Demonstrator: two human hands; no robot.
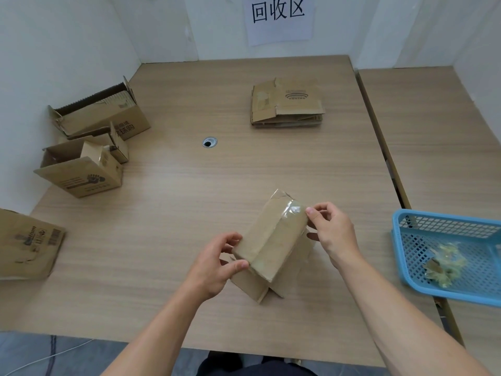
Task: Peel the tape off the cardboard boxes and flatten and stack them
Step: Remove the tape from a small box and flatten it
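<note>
The fingers [311,212] of the right hand [334,232] are pinched together on the far end of the tape [291,210], at the upper far corner of the box [271,240]. The left hand [214,267] is clamped on the near corner, thumb on top and fingers curled round the left side.

The box sits tilted in front of the person, near the front edge of the surface [176,213], its lower flaps splayed. It looks light and small, stiff enough to brace against a pull. The tape is thin, clear and glossy, likely to tear or stretch, so I would take it low at the lifted end and draw it back along the seam. The cardboard is plain brown, creased, and torn at the far edge.

Farther out lie a stack [287,104] of flattened boxes, open boxes [81,169] at the left, and a blue basket [401,240] holding tape scraps [442,264].
</note>
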